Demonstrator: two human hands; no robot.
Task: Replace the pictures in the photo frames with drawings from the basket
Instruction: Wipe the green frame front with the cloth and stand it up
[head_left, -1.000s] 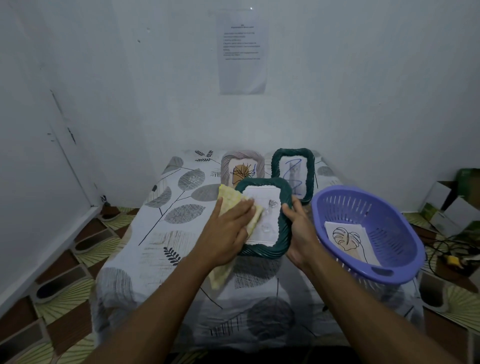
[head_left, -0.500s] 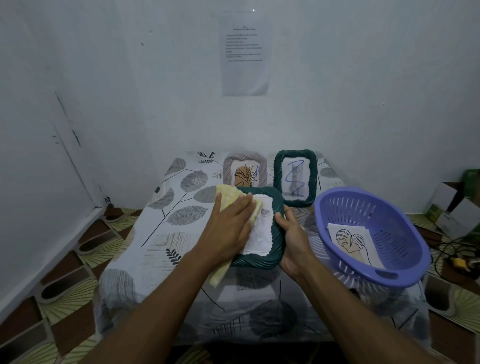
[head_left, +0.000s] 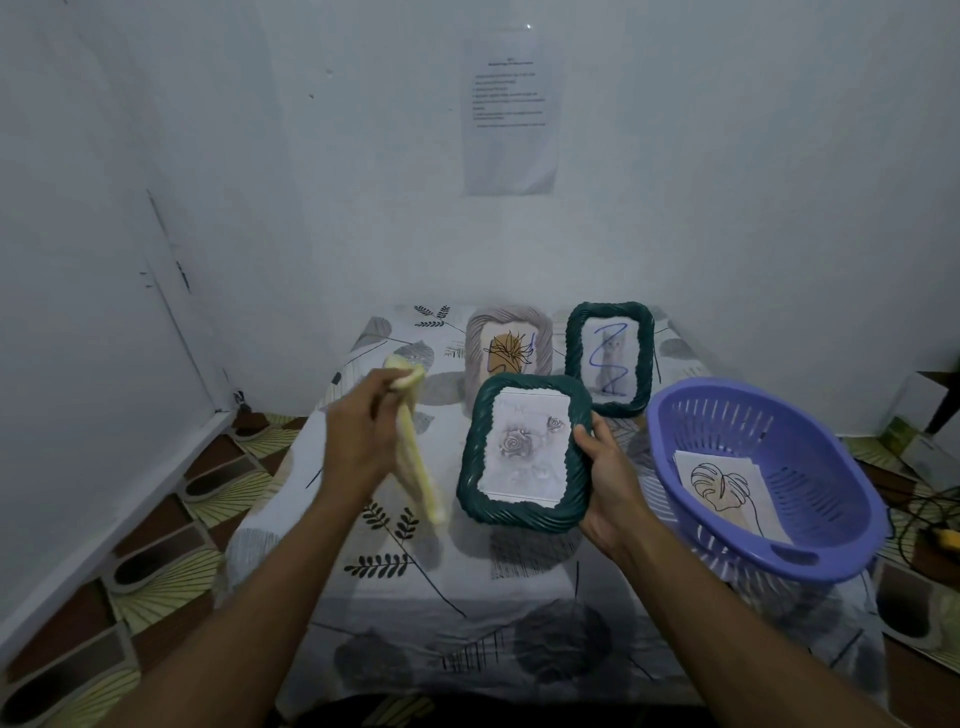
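Observation:
My right hand (head_left: 605, 483) grips the right edge of a dark green photo frame (head_left: 470, 467), tilted up above the table, with a grey rose picture (head_left: 524, 449) in it. My left hand (head_left: 363, 436) is off to the frame's left, closed on a yellow cloth (head_left: 418, 467) that hangs down from it. A purple basket (head_left: 831, 499) at the right holds a leaf drawing (head_left: 719, 483) on paper. Behind, a grey frame (head_left: 480, 338) with a plant drawing and a second green frame (head_left: 644, 353) with a cat picture and blue scribble stand upright.
The table wears a white cloth (head_left: 395, 571) printed with leaves. A white wall with a taped printed sheet (head_left: 511, 109) is behind it. Boxes (head_left: 930, 415) and cables (head_left: 930, 519) lie on the patterned floor at the right.
My left hand has lifted the yellow cloth off the frame's face and swung it left, uncovering the rose picture. The frame has turned to face me more fully.

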